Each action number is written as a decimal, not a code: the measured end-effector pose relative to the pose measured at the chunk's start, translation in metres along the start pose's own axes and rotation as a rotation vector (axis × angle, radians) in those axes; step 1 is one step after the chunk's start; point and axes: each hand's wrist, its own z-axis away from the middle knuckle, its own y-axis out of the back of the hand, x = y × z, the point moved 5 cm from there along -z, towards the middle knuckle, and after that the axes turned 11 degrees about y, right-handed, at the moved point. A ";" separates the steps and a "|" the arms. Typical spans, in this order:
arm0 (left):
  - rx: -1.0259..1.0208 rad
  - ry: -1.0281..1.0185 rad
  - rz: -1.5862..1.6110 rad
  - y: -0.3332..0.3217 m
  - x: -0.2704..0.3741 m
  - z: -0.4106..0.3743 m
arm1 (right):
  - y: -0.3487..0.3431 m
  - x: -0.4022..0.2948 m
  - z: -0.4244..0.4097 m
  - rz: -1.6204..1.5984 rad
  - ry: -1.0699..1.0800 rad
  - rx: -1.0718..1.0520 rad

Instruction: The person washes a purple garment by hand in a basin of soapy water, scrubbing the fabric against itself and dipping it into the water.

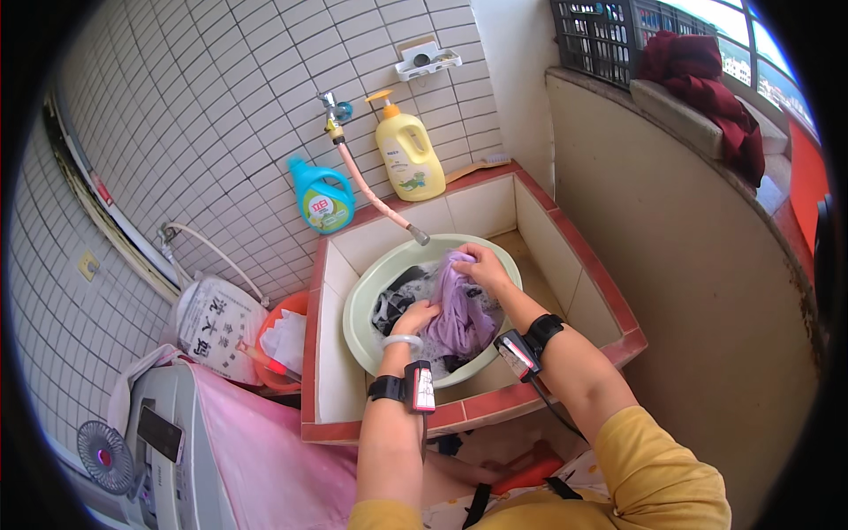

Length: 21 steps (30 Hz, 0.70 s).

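A pale green plastic basin [361, 344] stands in a tiled sink [334, 377] with a red tile rim. Inside it, dark clothes [392, 308] lie in sudsy water. A wet lilac garment [457, 318] is partly lifted above the suds. My right hand [487, 268] pinches its upper end near the far side of the basin. Lower down on the left, my left hand [416, 317] grips the same cloth at its edge; some fingertips are hidden by the folds. A pink hose [371, 182] from the wall tap [331, 116] ends just over the basin's far rim.
Along the sink's back ledge stand a blue detergent bottle [323, 199], a yellow pump bottle [411, 156] and a wooden brush [477, 167]. At left are an orange bucket [291, 308], a white sack [212, 324] and a washing machine [172, 397] bearing a phone [161, 434] and a small fan [105, 457].
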 end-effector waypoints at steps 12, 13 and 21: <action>-0.081 0.022 0.688 -0.003 0.028 0.028 | 0.024 -0.009 -0.004 -0.852 -0.095 0.379; -0.065 -0.093 0.846 0.008 0.028 0.025 | 0.023 -0.007 -0.006 -0.828 -0.098 0.380; 0.173 -0.236 1.163 0.065 0.022 0.032 | 0.019 -0.017 0.001 0.372 0.083 0.209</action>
